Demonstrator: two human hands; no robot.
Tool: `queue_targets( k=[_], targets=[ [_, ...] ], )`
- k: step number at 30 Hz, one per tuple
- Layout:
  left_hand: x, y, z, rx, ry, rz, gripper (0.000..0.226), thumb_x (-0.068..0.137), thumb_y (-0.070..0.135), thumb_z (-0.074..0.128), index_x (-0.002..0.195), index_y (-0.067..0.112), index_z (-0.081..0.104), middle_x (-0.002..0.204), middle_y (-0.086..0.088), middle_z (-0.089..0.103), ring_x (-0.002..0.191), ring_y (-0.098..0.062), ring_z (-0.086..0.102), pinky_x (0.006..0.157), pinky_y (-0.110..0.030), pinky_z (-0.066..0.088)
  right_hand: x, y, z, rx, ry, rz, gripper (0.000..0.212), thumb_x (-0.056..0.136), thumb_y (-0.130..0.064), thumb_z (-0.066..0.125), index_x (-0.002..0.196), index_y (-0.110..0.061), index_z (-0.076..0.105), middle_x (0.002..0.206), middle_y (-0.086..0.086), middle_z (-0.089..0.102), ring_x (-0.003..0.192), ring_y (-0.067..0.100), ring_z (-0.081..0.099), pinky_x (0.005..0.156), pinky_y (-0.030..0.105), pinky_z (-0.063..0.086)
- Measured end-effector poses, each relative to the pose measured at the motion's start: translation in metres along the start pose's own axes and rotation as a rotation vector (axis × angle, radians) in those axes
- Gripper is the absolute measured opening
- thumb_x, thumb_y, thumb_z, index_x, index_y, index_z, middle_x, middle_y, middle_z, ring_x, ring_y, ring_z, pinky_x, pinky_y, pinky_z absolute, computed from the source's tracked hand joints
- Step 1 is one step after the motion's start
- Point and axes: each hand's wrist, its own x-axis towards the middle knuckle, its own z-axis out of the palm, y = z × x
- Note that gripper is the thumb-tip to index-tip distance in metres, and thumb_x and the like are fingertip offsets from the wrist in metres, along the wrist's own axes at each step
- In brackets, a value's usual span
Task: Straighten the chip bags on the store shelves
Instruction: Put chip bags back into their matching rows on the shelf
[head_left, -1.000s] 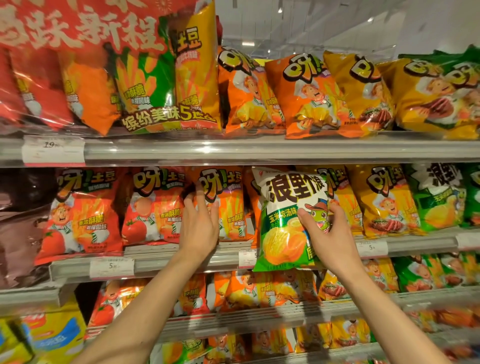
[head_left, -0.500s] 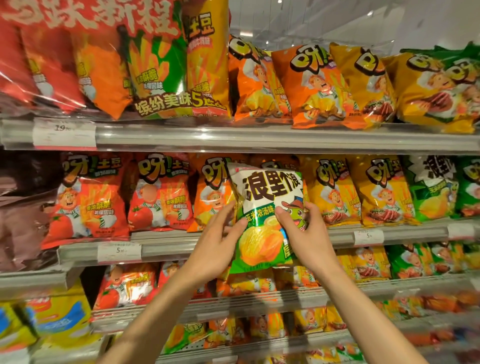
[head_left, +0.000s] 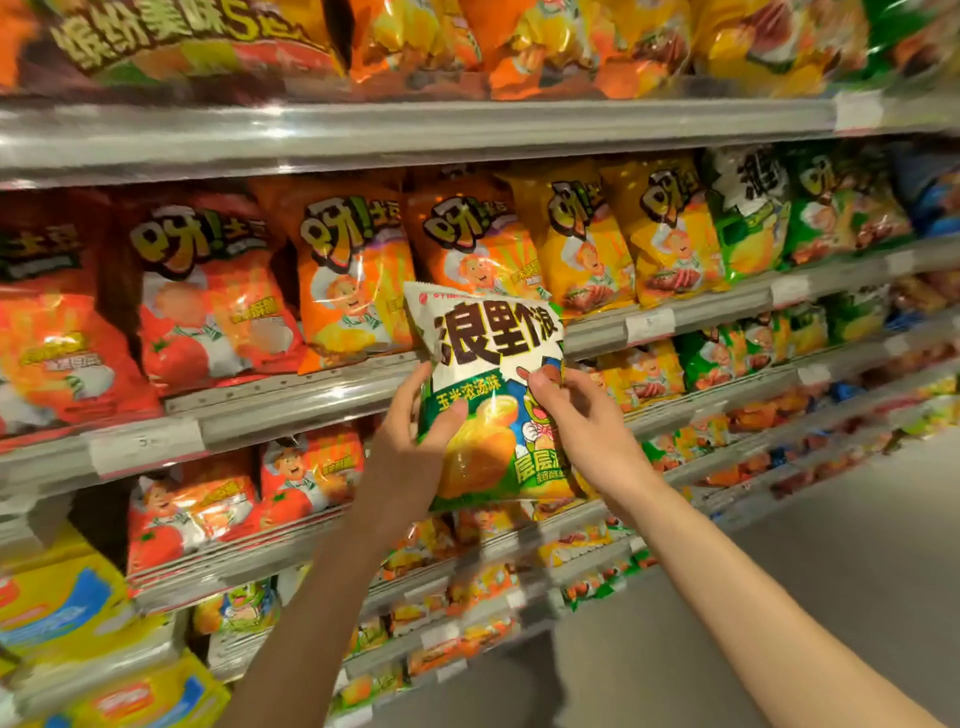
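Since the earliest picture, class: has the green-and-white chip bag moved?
Yes. The green-and-white chip bag has come out and down, off its row, below the shelf rail.

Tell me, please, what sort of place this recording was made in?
Most likely a supermarket or convenience store snack aisle. Tiered metal shelves carry rows of chip bags, price tags sit on the shelf edges, and both hands hold a green-and-white chip bag in front of them.
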Motion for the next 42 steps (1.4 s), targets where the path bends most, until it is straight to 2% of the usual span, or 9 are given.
queue_targets(
  k=[5, 9, 14, 21, 26, 31, 36, 39, 42],
  targets=[
    [-0.005, 0.001, 0.074, 0.054, -0.021, -0.014, 0.040, 0.096, 0.022, 0.062, 0.129, 0.041, 0.050, 0.118, 0.024, 0.062, 0.098, 0.010, 0.064, 0.085, -0.019, 0.053, 0.000, 0.018, -0.076, 0.093, 0.038, 0.055, 0.103, 0.062, -0.083, 0.069, 0.142, -0.020, 0.054, 0.116, -0.008, 0.072, 0.112, 0.009, 0.067, 0.106, 0.042, 0.049],
    [-0.004, 0.010, 0.167, 0.016, -0.034, -0.034, 0.039, 0.096, 0.016, 0.062, 0.129, 0.033, 0.052, 0.108, 0.021, 0.064, 0.079, 0.016, 0.064, 0.064, -0.008, 0.049, 0.009, 0.041, -0.164, 0.116, 0.070, 0.060, 0.095, 0.063, -0.081, 0.072, 0.134, -0.020, 0.061, 0.114, -0.009, 0.074, 0.100, 0.003, 0.071, 0.099, 0.039, 0.054],
    [0.007, 0.021, 0.290, 0.092, -0.141, 0.042, 0.048, 0.094, 0.035, 0.065, 0.140, 0.032, 0.049, 0.124, 0.019, 0.062, 0.102, 0.015, 0.060, 0.077, -0.006, 0.046, 0.021, 0.060, -0.290, 0.188, 0.169, 0.093, 0.055, 0.079, -0.052, 0.076, 0.118, -0.017, 0.063, 0.108, 0.005, 0.077, 0.099, 0.021, 0.075, 0.097, 0.048, 0.055],
    [0.046, 0.039, 0.414, 0.058, -0.269, 0.071, 0.046, 0.097, 0.027, 0.061, 0.140, 0.026, 0.046, 0.114, 0.023, 0.058, 0.087, 0.021, 0.060, 0.064, -0.004, 0.046, 0.066, 0.079, -0.411, 0.250, 0.227, 0.072, 0.086, 0.074, -0.056, 0.078, 0.138, -0.005, 0.053, 0.107, 0.005, 0.077, 0.094, 0.018, 0.076, 0.081, 0.036, 0.062],
    [0.099, 0.035, 0.486, -0.023, -0.319, 0.017, 0.046, 0.095, 0.028, 0.063, 0.138, 0.033, 0.047, 0.117, 0.020, 0.061, 0.084, 0.015, 0.065, 0.064, -0.010, 0.051, 0.111, 0.091, -0.471, 0.249, 0.254, 0.066, 0.073, 0.080, -0.055, 0.076, 0.134, -0.009, 0.056, 0.107, 0.004, 0.077, 0.090, 0.018, 0.077, 0.076, 0.035, 0.063],
    [0.164, 0.027, 0.572, -0.065, -0.393, 0.042, 0.046, 0.092, 0.033, 0.066, 0.133, 0.040, 0.046, 0.119, 0.023, 0.061, 0.092, 0.016, 0.062, 0.081, -0.017, 0.052, 0.168, 0.096, -0.544, 0.218, 0.332, 0.043, 0.056, 0.086, -0.048, 0.072, 0.130, -0.017, 0.060, 0.103, 0.003, 0.078, 0.087, 0.018, 0.077, 0.075, 0.036, 0.062],
    [0.222, 0.034, 0.650, -0.072, -0.400, 0.112, 0.038, 0.097, 0.019, 0.060, 0.132, 0.027, 0.047, 0.113, 0.020, 0.062, 0.089, 0.017, 0.063, 0.072, -0.008, 0.049, 0.237, 0.090, -0.616, 0.153, 0.352, -0.011, 0.031, 0.090, -0.044, 0.067, 0.112, -0.023, 0.067, 0.085, -0.007, 0.079, 0.076, 0.012, 0.077, 0.059, 0.025, 0.059],
    [0.251, 0.034, 0.690, -0.016, -0.372, 0.098, 0.043, 0.096, 0.032, 0.061, 0.137, 0.035, 0.046, 0.121, 0.017, 0.059, 0.088, 0.017, 0.062, 0.067, -0.009, 0.051, 0.271, 0.095, -0.650, 0.153, 0.346, -0.011, 0.035, 0.089, -0.047, 0.069, 0.114, -0.024, 0.068, 0.091, -0.003, 0.080, 0.083, 0.018, 0.077, 0.073, 0.037, 0.063],
    [0.271, 0.034, 0.722, 0.100, -0.326, 0.109, 0.045, 0.097, 0.042, 0.056, 0.139, 0.041, 0.040, 0.110, 0.032, 0.045, 0.075, 0.034, 0.048, 0.057, -0.001, 0.044, 0.303, 0.097, -0.679, 0.146, 0.319, -0.030, 0.030, 0.090, -0.044, 0.068, 0.110, -0.022, 0.070, 0.087, -0.004, 0.080, 0.079, 0.014, 0.077, 0.067, 0.029, 0.062]
  ],
)
